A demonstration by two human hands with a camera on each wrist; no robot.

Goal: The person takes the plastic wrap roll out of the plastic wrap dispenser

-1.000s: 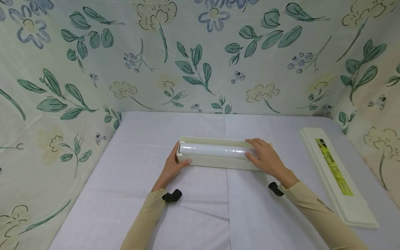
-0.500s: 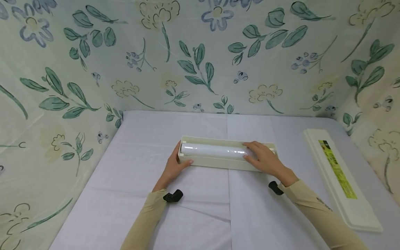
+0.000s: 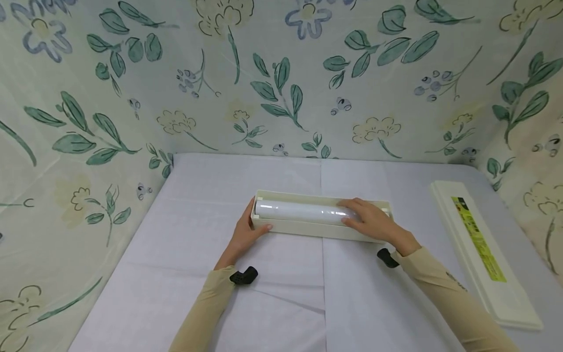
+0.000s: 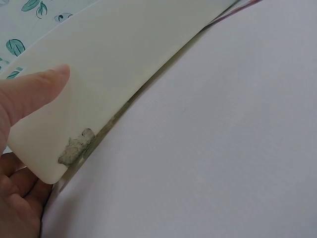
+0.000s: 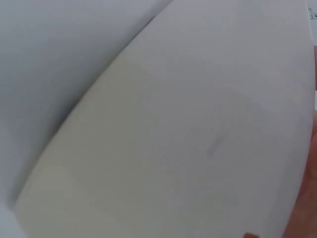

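On the white table (image 3: 281, 298), an open box (image 3: 303, 230) holds a shiny roll (image 3: 294, 210). Left hand (image 3: 243, 234) grips the box's left end; right hand (image 3: 375, 222) spans the roll, whether pinching cannot be determined. Advisable: brace the box, handle the roll evenly.

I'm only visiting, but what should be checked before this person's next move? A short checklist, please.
1. Box held steady: ok, the left hand grips its left end.
2. Roll inside the box: ok, it lies lengthwise.
3. Right hand firmly on the roll: cannot tell, its fingers reach over the roll but their grip is unclear.
4. Roll's right end seated: cannot tell, the right hand covers it.
5. Lid out of the way: ok, it lies apart, to the right.
6. Box wall clean: not ok, a greyish patch near the left end.
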